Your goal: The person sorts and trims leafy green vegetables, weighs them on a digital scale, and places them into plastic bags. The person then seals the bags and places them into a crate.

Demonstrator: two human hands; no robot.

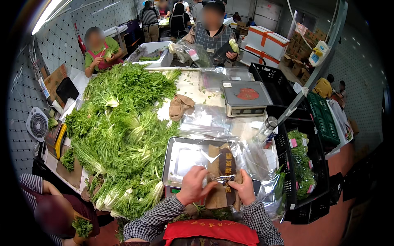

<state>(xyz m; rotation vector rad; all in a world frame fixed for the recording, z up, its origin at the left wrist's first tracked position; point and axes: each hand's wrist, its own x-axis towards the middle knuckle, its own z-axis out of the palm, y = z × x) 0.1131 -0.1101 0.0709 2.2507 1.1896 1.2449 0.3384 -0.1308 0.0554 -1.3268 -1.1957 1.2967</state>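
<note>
My left hand and my right hand both grip a clear plastic bag with a brown printed panel, held upright over the steel tray of a scale in front of me. The bag's mouth sits between my thumbs. Green stems lie just under my hands, near my checked sleeves. A big heap of leafy greens covers the table to my left.
A second scale stands farther back, with brown gloves and loose clear bags beside it. Black crates with bagged greens stand at my right. Other people work across the table and at the lower left.
</note>
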